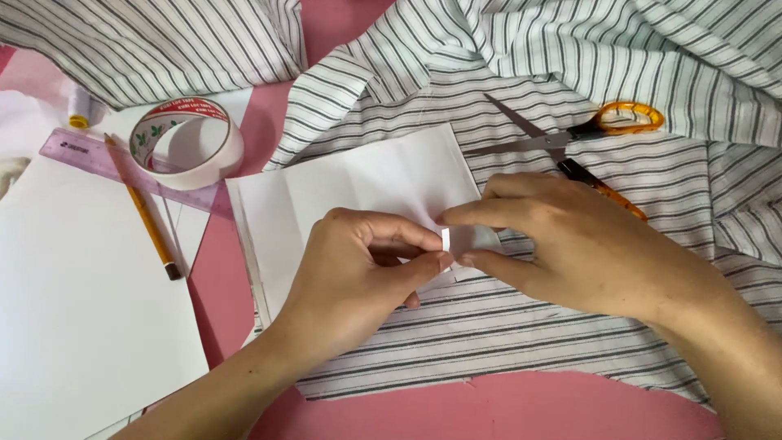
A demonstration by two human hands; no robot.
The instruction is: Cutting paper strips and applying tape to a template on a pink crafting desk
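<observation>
White paper sheets [90, 310] lie at the far left of the pink worktop [505, 407], with a pencil [142, 208], a clear purple ruler [98, 159] and a roll of tape [189, 143] just beside them. Next comes a creased white paper piece [342, 183] resting on striped fabric [505, 326]. Over it, the left hand [350, 281] and right hand [570, 244] meet, each grip pressed together on a small white strip [445, 239], pinched between thumb and forefinger at the paper's right edge. That strip looks feather-light, thin and limp, likely sticky and quick to curl or tear, so it is best taken by its ends. It is short, narrow and plain white. Orange-handled scissors [570, 138] lie on the fabric to the right.
</observation>
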